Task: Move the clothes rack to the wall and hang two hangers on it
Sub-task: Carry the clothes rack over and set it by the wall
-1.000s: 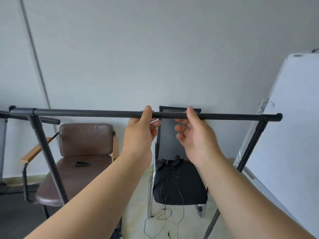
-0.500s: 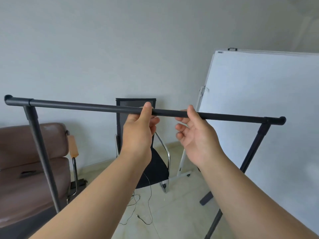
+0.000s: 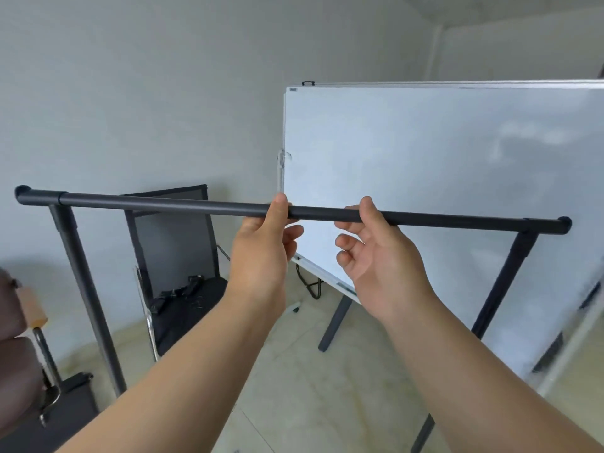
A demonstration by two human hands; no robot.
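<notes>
Two bare forearms enter from bottom of frame, reaching up to centre. Left hand (image 3: 261, 253) closed around the top bar of the clothes rack (image 3: 425, 220), thumb over the near side, fingers curled behind, firm grip. Right hand (image 3: 379, 256) just to its right on the same bar: thumb and index pinch the bar, other fingers loosely curled and spread below it, palm partly open toward camera. Rack is black metal; bar runs across mid-frame from left edge to far right, sloping slightly down to the right, end caps on both ends. Left upright (image 3: 85, 289) drops from the bar's left end toward lower left; right upright (image 3: 503, 282) drops from the right end, angled inward, in front of the whiteboard. No hangers visible on the bar. Beyond the rack, centre-left: black mesh-back chair (image 3: 173, 243) with small dark items and wires on its seat, details too small to tell. Far left edge: part of a brown padded armchair (image 3: 16, 358) with a wooden armrest. Right half of frame: large whiteboard (image 3: 425, 152) on a stand, tilted, its foot on the pale tiled floor (image 3: 310, 387). Behind everything, plain light grey wall (image 3: 147, 93), filling upper left; rack stands apart from it.
</notes>
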